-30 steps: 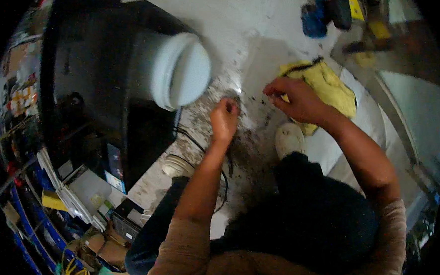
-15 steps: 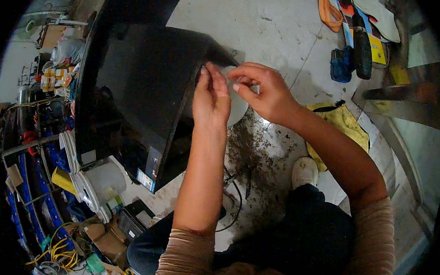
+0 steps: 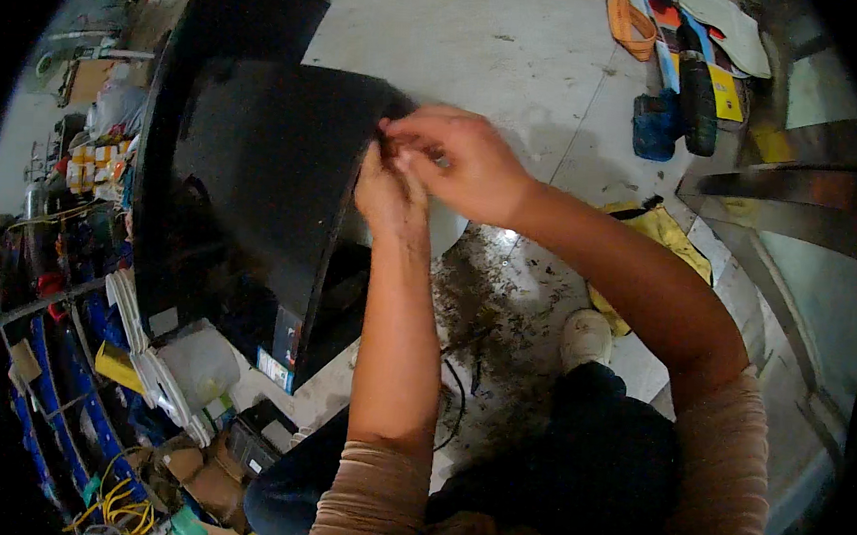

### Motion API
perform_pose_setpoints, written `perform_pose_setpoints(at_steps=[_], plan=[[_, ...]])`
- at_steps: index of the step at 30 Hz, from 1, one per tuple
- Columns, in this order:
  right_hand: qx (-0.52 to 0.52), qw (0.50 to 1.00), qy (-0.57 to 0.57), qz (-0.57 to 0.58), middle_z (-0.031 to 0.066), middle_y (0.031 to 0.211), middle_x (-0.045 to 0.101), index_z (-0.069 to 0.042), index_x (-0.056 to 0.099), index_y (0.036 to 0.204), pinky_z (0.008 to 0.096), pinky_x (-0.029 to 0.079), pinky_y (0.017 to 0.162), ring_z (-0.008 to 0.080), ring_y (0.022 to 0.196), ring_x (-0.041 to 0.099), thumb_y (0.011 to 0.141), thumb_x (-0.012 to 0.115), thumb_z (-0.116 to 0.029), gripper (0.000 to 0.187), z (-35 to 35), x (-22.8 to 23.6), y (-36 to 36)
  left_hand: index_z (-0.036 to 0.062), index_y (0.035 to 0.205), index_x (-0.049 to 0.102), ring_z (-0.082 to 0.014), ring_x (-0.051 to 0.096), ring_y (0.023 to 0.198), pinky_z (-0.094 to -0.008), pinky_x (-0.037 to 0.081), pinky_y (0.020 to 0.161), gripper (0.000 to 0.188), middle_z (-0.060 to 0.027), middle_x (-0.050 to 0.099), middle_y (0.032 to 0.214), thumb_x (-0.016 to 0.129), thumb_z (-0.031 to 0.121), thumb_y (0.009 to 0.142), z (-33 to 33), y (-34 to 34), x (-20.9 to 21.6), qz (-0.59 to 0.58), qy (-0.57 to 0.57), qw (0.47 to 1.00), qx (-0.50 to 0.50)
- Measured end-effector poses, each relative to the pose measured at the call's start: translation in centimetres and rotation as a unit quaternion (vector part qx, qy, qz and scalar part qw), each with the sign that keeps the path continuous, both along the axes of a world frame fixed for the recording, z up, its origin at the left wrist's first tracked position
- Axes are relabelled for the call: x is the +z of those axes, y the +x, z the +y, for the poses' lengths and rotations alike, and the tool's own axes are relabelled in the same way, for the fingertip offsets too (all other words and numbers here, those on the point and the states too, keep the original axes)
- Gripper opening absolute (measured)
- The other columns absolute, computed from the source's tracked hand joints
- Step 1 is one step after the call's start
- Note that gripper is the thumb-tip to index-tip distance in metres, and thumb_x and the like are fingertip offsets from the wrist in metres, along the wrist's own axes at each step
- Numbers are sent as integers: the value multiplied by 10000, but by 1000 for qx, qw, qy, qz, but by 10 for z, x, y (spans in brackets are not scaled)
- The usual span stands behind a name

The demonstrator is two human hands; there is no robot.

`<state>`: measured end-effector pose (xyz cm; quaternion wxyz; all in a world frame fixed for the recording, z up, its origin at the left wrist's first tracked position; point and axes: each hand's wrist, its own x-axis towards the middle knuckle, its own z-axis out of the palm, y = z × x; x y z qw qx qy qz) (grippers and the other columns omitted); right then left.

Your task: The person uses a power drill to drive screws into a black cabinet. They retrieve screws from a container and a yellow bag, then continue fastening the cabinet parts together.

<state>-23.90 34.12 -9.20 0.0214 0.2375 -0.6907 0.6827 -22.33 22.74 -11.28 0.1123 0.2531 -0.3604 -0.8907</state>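
A large black case [image 3: 249, 181] with a glossy front stands at the left, stickers near its lower corner. My left hand [image 3: 390, 196] is up against its right edge, fingers bent and partly covered by the other hand. From the right, my right hand [image 3: 472, 168] reaches across, its thumb and fingers drawn together over the left fingertips. Both hands look closed on something small at the case's edge, which I cannot make out. Some blur lies over the fingertips.
Dark debris [image 3: 470, 299] litters the floor below my hands, with a black cable [image 3: 460, 405] beside it. A yellow cloth [image 3: 667, 241] lies by my shoe. Farther right are a dark tool [image 3: 697, 98] and an orange strap [image 3: 627, 26]. Cluttered shelves [image 3: 66, 345] and a translucent bucket [image 3: 201, 362] stand left.
My right hand has moved left and its fingers now meet the left hand's, where a gap was before. My left hand has curled and dropped slightly. The view has shifted a little.
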Motion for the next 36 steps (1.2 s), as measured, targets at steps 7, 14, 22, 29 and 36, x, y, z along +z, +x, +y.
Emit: perform_pose_setpoints(at_steps=[7,14,22,29,36], plan=[[-27,996,75,38,153,948,594,20,589,1088,326,500,742,266,816,607,766,572,-21,325,-13,6,1,26,1102,523,-231,556,1001,-352,464,863,306,-114,573,1062,383,262,965,-3,-2,-4,-47,-89,995,-11],[-22,997,62,28,160,964,588,38,577,1097,326,501,731,268,817,607,758,572,-19,345,-14,3,2,36,1068,559,-161,541,895,-305,460,767,255,-59,576,999,416,219,964,-2,-1,-7,0,-11,1000,-16],[-26,995,86,32,158,929,585,36,572,1109,335,491,729,273,806,600,754,568,-14,358,-12,2,4,21,1088,563,-174,551,928,-313,446,805,281,-70,591,993,411,225,966,-2,2,-3,14,-31,999,-11],[-26,997,77,9,159,922,585,31,569,1128,336,489,734,274,823,601,754,573,-19,377,-7,1,7,17,1085,570,-193,555,953,-342,447,817,261,-90,597,1061,408,182,964,8,8,9,12,-51,999,4],[-53,996,62,-28,122,1015,598,-8,577,1118,312,508,756,215,859,618,787,581,-17,331,26,-32,21,-16,1087,541,-219,554,980,-361,467,898,204,-129,586,1063,419,39,934,7,6,7,53,-49,995,67]])
